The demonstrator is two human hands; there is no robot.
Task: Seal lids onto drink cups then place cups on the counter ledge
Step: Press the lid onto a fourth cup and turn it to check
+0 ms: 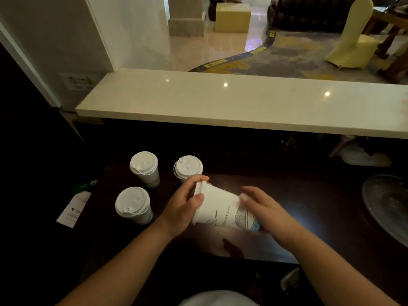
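A white printed paper cup (pixel 223 209) lies tilted on its side over the dark worktop, lid end toward the upper left. My left hand (pixel 187 200) grips that lid end, thumb on the cup wall. My right hand (pixel 262 208) holds the cup's base end from the right. Three lidded white cups stand upright on the worktop to the left: one at the back left (pixel 144 167), one at the back middle (pixel 188 167), one nearer me (pixel 133 204). The pale stone counter ledge (pixel 242 102) runs across above them with nothing on it.
A glass plate (pixel 388 204) lies at the right edge of the worktop. A white paper slip (pixel 74 209) and a green packet (pixel 85 186) lie at the left. Dim objects sit under the ledge at the right (pixel 362 155). A white wall (pixel 55 40) bounds the ledge's left end.
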